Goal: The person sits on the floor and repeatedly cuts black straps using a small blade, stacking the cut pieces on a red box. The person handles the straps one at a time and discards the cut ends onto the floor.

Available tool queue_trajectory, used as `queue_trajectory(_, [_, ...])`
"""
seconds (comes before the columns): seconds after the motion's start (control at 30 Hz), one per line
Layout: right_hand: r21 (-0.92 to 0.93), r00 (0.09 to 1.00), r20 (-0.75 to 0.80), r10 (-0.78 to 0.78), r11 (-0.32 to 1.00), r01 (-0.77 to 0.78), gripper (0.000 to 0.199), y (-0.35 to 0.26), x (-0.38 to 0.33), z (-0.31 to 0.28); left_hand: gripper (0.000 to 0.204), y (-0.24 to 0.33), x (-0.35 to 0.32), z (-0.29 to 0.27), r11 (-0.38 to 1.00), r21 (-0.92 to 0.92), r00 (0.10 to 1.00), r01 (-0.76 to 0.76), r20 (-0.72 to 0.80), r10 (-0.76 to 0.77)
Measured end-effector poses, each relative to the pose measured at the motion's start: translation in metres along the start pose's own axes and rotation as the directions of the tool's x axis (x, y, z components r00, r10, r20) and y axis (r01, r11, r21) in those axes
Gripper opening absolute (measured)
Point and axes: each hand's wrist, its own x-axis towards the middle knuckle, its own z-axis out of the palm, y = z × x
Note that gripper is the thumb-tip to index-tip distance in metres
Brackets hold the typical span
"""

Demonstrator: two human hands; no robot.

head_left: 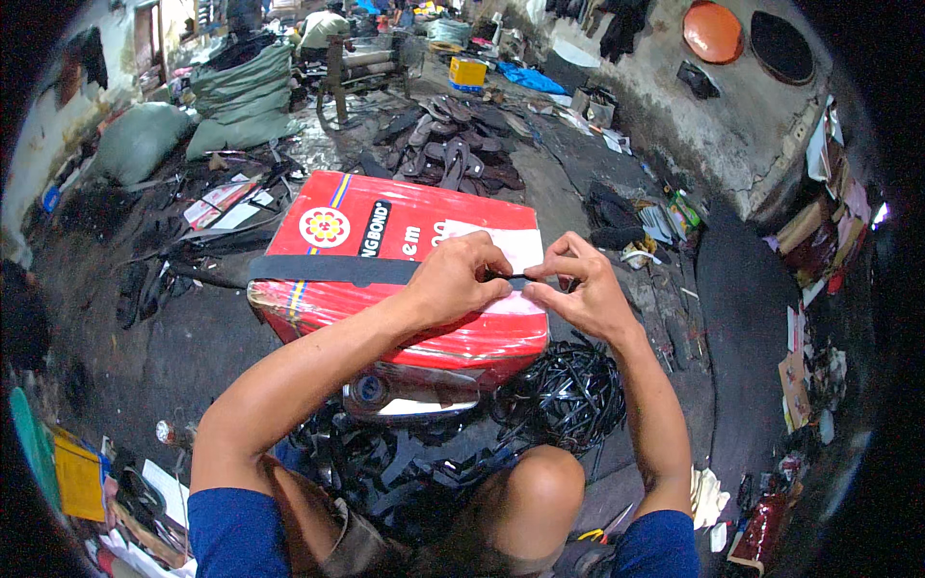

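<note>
A red cardboard box [453,204] stands in front of me, with a wide dark band [337,270] lying across its top. Over the box's right part, my left hand [458,275] and my right hand [588,289] face each other. Both pinch a short, thin black strip [518,276], one end in each hand's fingertips. Pale paper [520,246] lies on the box top behind the strip. Beside the box's near right corner is a tangled heap of thin black strips [567,395]. Flat black pieces [385,472] cover the floor between my legs.
A pile of dark sandals [448,154] lies beyond the box. Farther off are green sacks [241,96], a yellow crate [467,72] and a bent-over person [323,34]. A yellow-handled tool [593,535] rests near my right knee. Scraps line the right wall.
</note>
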Motion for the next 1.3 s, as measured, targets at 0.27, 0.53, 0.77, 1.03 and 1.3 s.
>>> queue_trajectory(0.27, [0.086, 0.978, -0.144, 0.148, 0.987, -0.136, 0.015, -0.001, -0.005, 0.021, 0.018, -0.002, -0.002, 0.003, 0.990, -0.056, 0.991, 0.126, -0.047, -0.128])
queue_trajectory(0.53, [0.734, 0.830, 0.090, 0.551, 0.526, -0.428, 0.017, 0.017, -0.001, 0.046, 0.013, -0.006, 0.004, 0.001, 0.986, -0.001, 0.986, 0.169, -0.002, -0.169])
queue_trajectory(0.77, [0.813, 0.769, 0.023, 0.639, 0.436, -0.386, 0.017, 0.023, -0.001, 0.060, 0.013, -0.004, 0.023, -0.002, 0.979, 0.040, 0.976, 0.200, 0.082, -0.203])
queue_trajectory(1.03, [0.678, 0.784, -0.043, 0.619, 0.595, -0.432, 0.032, 0.016, -0.017, 0.058, 0.013, 0.000, 0.024, 0.012, 0.998, 0.069, 1.000, -0.016, 0.004, 0.015])
queue_trajectory(1.3, [0.948, 0.755, 0.278, 0.593, -0.044, -0.315, 0.020, 0.024, -0.032, 0.069, 0.009, -0.003, 0.022, 0.023, 0.995, -0.067, 0.997, -0.072, -0.020, 0.071])
